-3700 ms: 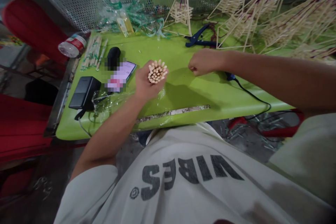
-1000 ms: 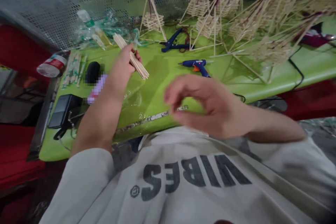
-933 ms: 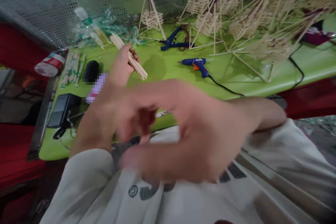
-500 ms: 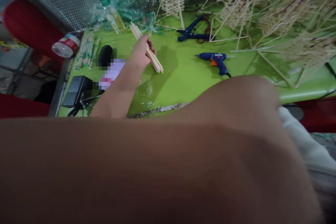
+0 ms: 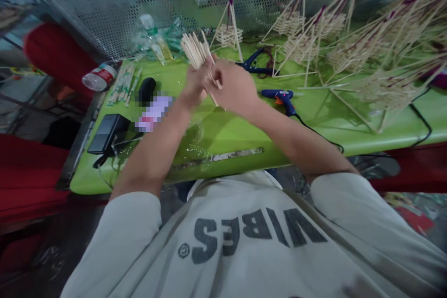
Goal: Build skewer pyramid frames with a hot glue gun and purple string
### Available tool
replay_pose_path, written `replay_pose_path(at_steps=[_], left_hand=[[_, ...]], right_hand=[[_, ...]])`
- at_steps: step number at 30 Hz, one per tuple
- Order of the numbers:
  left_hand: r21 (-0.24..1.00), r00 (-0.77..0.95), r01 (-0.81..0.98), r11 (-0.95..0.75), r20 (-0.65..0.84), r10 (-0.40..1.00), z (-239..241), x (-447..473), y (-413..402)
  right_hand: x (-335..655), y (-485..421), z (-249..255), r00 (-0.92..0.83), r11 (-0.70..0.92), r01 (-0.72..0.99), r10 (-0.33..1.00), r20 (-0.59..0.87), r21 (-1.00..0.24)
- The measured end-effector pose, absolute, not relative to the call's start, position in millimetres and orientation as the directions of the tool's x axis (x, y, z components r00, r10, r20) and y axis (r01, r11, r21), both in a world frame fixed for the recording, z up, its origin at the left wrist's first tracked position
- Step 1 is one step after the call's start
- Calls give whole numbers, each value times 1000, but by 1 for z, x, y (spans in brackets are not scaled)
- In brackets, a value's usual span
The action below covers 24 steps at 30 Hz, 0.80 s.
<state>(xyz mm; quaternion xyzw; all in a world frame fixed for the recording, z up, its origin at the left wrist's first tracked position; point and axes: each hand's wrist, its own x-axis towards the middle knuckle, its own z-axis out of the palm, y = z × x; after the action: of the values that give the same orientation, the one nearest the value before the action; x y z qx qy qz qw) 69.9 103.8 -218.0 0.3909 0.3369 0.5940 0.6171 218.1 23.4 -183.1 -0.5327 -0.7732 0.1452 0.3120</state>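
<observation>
A bundle of bare wooden chopsticks (image 5: pixel 193 49) is fanned out at its upper end above the green table. My left hand (image 5: pixel 194 84) is closed round the bundle's lower part. From the other side my right hand (image 5: pixel 234 84) meets it, fingers closed on a few chopsticks whose lower ends poke out below. The two hands touch or nearly touch, and most of the right fingertips are hidden. To the right of my hands lies a blue hot glue gun (image 5: pixel 278 95) with an orange trigger and a lit red light. Dark blue cutters (image 5: pixel 256 63) rest behind it.
Several stick frames (image 5: pixel 370 51) with purple-tied tops crowd the right side; one stick frame (image 5: pixel 228 32) stands at the back. On the left are wrapped chopsticks (image 5: pixel 120 84), a plastic jar (image 5: pixel 99 77), a bottle (image 5: pixel 155 39) and a black-grey box (image 5: pixel 109 134). A cable (image 5: pixel 317 132) trails rightward.
My right arm, which was stretched across close to the camera, has swung forward; its hand is now at the chopsticks. The bundle in my left hand is more upright and fanned out.
</observation>
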Motion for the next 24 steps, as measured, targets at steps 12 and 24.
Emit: replay_pose_path(at_steps=[12,24], left_hand=[[913,125,-350,-212,270,955,-238,73,117],[941,120,-285,-180,221,968,-237,72,116]], right_hand=[[242,65,-210,-190,394,577,917,351,-715],[242,76,-236,-122,358,446,932,341,-820]])
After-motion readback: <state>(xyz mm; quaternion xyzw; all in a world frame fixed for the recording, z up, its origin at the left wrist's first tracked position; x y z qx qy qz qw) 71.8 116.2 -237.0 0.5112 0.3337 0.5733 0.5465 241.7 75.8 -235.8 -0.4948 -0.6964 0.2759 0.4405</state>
